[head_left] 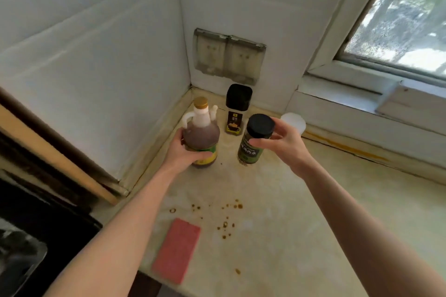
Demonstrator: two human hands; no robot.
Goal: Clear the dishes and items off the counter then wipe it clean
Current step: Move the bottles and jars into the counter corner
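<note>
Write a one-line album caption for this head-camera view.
Left hand grips a brown sauce bottle, right hand holds a black-lidded spice jar at a stained counter.

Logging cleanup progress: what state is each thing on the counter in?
Sauce bottle: upright, capped, gripped by left hand.
Green jar: lid on, held by right hand.
Black-capped bottle: upright, closed, untouched.
White tub: partly hidden behind right hand.
Sponge: flat at counter edge, untouched.
Counter: spotted with brown drops.
</note>
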